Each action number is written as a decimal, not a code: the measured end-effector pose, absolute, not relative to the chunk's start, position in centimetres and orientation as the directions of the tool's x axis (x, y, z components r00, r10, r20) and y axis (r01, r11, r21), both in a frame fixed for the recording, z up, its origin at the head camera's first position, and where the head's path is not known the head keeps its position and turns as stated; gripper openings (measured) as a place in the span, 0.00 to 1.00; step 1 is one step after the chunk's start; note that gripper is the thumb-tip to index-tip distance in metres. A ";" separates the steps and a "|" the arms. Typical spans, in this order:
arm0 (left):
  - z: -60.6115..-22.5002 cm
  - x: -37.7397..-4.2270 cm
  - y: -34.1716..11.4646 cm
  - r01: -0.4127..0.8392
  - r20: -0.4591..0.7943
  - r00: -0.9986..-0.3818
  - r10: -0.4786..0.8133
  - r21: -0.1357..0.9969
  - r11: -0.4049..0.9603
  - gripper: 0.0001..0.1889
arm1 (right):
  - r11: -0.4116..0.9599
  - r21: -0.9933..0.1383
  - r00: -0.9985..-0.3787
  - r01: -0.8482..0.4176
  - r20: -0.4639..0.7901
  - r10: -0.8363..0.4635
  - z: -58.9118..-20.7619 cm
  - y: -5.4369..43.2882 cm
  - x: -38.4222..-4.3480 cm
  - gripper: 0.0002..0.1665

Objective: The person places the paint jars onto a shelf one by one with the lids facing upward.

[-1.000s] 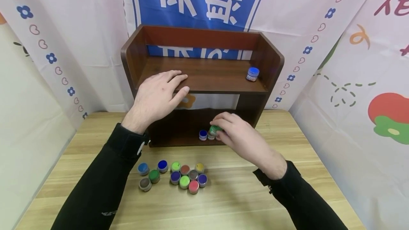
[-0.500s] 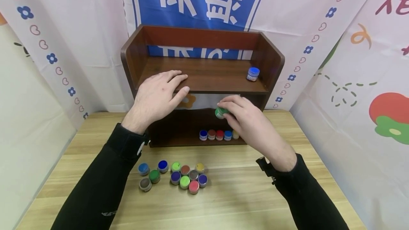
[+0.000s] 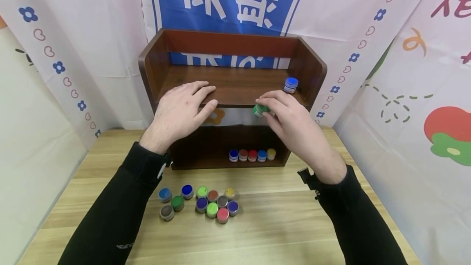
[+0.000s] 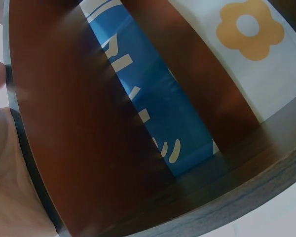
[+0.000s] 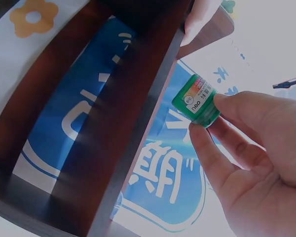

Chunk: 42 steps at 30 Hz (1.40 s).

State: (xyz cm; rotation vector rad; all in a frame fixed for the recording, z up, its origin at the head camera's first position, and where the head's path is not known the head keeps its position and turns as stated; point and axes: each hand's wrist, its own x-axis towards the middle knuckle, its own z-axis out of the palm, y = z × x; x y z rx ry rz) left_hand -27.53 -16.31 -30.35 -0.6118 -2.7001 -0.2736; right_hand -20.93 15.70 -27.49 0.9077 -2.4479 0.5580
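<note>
My right hand (image 3: 292,124) pinches a small green paint jar (image 5: 195,101) between thumb and fingertips. In the head view the green jar is at the front edge of the upper board of the dark brown shelf (image 3: 228,87). The right wrist view shows a printed label on it. My left hand (image 3: 182,111) rests on the left part of that same board, fingers extended, holding nothing. On the upper board at the right stands a blue jar (image 3: 290,85). Below, a row of jars stands on the bottom board, among them a red jar (image 3: 252,156) and a yellow jar (image 3: 271,154).
Several more jars lie grouped on the wooden table (image 3: 279,232) before the shelf, including a dark green jar (image 3: 177,203) and a pink jar (image 3: 222,215). A printed cloth (image 3: 106,52) hangs behind the shelf. The shelf's right side panel (image 3: 310,72) stands close to my right hand.
My right hand has lifted the green jar from near the lower row up to the upper board's front edge, uncovering the jars below. My left hand has stayed put.
</note>
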 end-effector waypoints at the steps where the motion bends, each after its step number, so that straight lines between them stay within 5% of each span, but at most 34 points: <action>1: -30.3 -27.5 -16.3 0.448 0.383 -0.842 0.380 0.106 0.888 0.35 | 0.703 -0.207 -0.675 -0.680 0.551 -0.491 -27.3 15.7 -21.1 0.21; 42: -30.2 -27.5 -16.4 0.454 0.387 -0.839 0.383 0.108 0.885 0.34 | 0.830 -0.166 -0.796 -0.532 0.433 -0.424 -21.7 16.5 -27.4 0.20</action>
